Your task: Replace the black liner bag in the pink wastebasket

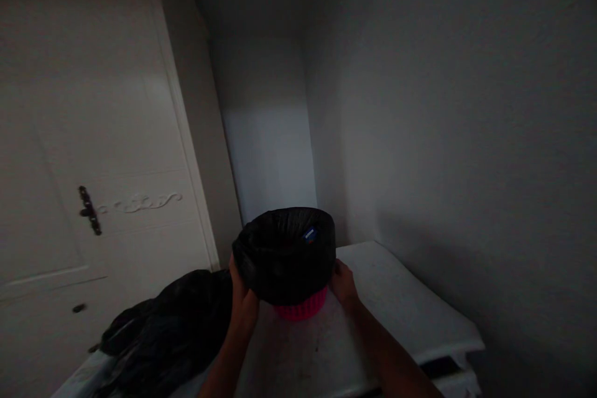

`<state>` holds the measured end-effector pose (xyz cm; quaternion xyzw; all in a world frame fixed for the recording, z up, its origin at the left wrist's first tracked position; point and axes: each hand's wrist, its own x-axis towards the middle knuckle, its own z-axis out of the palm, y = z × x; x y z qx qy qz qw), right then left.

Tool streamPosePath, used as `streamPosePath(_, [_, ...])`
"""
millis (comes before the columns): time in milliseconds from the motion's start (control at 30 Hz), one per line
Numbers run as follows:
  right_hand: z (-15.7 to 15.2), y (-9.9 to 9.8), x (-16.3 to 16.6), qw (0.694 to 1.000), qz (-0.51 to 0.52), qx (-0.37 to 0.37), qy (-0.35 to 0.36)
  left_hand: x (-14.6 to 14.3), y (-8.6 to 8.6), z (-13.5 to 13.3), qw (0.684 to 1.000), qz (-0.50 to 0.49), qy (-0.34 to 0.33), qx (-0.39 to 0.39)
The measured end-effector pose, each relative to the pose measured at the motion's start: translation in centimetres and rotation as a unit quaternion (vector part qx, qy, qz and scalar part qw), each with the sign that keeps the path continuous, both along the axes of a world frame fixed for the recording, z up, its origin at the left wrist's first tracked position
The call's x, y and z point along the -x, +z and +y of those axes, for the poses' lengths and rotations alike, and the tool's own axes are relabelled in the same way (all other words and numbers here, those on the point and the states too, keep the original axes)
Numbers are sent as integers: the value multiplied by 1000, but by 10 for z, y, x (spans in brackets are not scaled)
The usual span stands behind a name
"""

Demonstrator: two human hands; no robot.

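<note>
A pink slatted plastic waste bin (302, 310) stands on a white top, and only its lower part shows. Over its rim a black bin bag (284, 273) is folded, hanging down around the outside. Inside the mouth, on the right, a small blue label (310, 235) shows. My left hand (243, 301) grips the bag at the bin's left side, its thumb toward me and its fingers partly hidden. On the right side my right hand (344, 283) holds the bag's lower edge with bent fingers.
The white top (401, 305) has stains and a dark gap under its front right edge. A dark heap of cloth or plastic (177, 329) lies at left. Behind it stands a white wardrobe (130, 137) with a dark handle (88, 210). A grey wall (443, 137) rises at right.
</note>
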<state>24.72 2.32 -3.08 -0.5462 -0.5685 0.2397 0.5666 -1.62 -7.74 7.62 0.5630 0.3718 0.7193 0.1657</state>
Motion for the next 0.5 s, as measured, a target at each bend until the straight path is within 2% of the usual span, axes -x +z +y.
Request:
streamPosePath(133, [1, -2, 1, 1000, -3, -5, 5, 2, 20, 1, 999, 48, -5, -22])
streamPosePath(300, [1, -4, 1, 1000, -3, -4, 9, 7, 39, 5, 987, 135, 76, -48])
streamPosePath(500, [1, -4, 1, 1000, 2, -4, 14, 6, 71, 7, 974, 188, 122, 35])
